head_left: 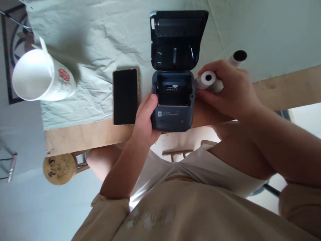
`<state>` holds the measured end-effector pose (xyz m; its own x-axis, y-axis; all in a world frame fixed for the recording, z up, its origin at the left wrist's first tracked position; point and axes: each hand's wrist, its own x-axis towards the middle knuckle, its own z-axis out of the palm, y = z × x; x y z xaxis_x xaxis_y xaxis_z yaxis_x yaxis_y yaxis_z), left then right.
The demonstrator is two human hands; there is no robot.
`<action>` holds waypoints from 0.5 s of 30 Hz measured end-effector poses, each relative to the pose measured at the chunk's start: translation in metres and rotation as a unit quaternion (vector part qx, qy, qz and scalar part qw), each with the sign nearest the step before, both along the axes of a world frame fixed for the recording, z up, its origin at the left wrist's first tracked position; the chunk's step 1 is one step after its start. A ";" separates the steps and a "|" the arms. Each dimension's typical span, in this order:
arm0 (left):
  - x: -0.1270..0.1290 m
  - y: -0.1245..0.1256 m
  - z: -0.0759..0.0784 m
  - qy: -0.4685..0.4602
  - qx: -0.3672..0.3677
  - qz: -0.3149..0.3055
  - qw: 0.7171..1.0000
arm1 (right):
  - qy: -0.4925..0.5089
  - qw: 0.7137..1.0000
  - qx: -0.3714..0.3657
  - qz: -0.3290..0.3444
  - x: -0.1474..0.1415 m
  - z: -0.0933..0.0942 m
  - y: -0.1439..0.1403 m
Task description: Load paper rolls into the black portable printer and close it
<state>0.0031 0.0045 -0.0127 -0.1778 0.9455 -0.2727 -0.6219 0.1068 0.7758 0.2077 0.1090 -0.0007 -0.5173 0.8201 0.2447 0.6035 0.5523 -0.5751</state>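
A small dark grey printer (173,112) stands at the near edge of the table with its lid (177,36) swung open and its paper bay empty. My left hand (145,118) grips the printer's left front side, thumb resting on its top. Just right of the printer, my right hand (227,88) is closed around a white paper roll (207,78), which lies with its hollow core facing the camera. A second white roll (237,57) with a dark core lies on the table just beyond my right hand.
A black phone (125,96) lies face up left of the printer. A white mug (42,75) with a red flower stands at far left on the pale green cloth (100,40). Bare wooden table edge (288,85) shows at right. A round wooden stool (59,168) stands below left.
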 end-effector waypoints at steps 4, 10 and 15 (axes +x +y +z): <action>0.000 0.001 0.002 -0.016 0.001 -0.005 1.000 | -0.024 1.000 0.003 -0.009 0.005 0.004 -0.005; 0.000 0.002 0.007 -0.018 -0.024 -0.021 0.999 | 0.053 0.968 0.225 -0.095 0.033 0.020 0.005; 0.001 0.003 0.005 -0.016 -0.012 -0.024 1.000 | -0.079 0.984 0.058 -0.146 0.035 -0.004 0.032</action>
